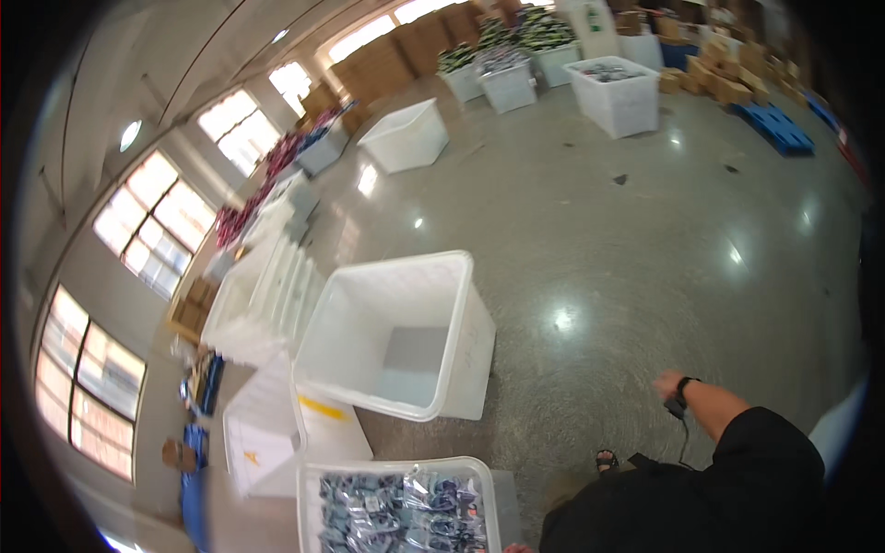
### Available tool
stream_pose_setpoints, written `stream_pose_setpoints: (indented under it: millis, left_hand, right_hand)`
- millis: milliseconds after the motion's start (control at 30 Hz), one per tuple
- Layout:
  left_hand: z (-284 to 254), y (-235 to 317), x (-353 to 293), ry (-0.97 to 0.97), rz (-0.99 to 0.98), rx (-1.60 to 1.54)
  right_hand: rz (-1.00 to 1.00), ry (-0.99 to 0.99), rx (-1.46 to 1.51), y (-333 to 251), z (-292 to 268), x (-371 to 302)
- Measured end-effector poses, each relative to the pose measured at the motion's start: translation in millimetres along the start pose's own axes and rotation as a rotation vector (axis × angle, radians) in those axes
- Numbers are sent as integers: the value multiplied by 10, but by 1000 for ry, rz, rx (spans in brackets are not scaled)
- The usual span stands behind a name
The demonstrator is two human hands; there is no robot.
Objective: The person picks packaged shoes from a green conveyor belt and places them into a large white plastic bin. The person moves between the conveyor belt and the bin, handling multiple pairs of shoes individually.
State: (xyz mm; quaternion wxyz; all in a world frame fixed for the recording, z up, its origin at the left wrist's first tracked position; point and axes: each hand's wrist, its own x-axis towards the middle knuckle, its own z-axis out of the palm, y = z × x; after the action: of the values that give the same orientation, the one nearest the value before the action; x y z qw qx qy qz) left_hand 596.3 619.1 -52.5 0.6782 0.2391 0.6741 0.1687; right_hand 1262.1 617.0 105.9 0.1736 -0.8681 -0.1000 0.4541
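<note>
My right hand [667, 383] is held out over the grey floor on the right, at the end of a black-sleeved arm. A dark band [683, 387] circles its wrist, and a dark device with a cord [676, 407] hangs there. Its fingers are too small and blurred to read, and no held thing shows. Only a sliver of my left hand [518, 548] appears at the lower edge, beside the white bin [489, 488]; its fingers are hidden. That bin holds many clear-wrapped packs [387, 511] of grey-blue and purple goods.
Beyond it stands an unfilled white bin [475, 350], with a white bin on its side [263, 424] and stacked bins [249, 300] to the left. Filled bins [616, 106], cartons [724, 78] and a blue pallet [774, 127] are farther back. Another white bin [406, 138] stands mid-floor.
</note>
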Motion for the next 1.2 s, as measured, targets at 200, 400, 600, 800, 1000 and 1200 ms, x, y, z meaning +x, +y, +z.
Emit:
stream_pose_setpoints:
  millis: [200,400,600,800,1000,1200]
  left_hand:
    - [1017,210,443,79,-78,-244]
    - [1288,913,870,206,-186,-552]
    - [1926,2468,519,402,58,-772]
    - [3301,2084,-362,919,13,-1131]
    - [4963,2523,-968,1197,-197,-1134]
    - [6769,2600,-667,1133,-221,-1295]
  right_hand:
    - [-399,-367,7,-2558,426,1583]
    - [-422,-688,-109,-4068,1519,1872]
    - [-304,-915,-162,-5397,2336,2227]
    - [-108,-901,-7,-5834,3067,2854]
    - [-193,-1226,716,-5881,3615,4010]
    - [-51,-1226,316,-6282,3082,4335]
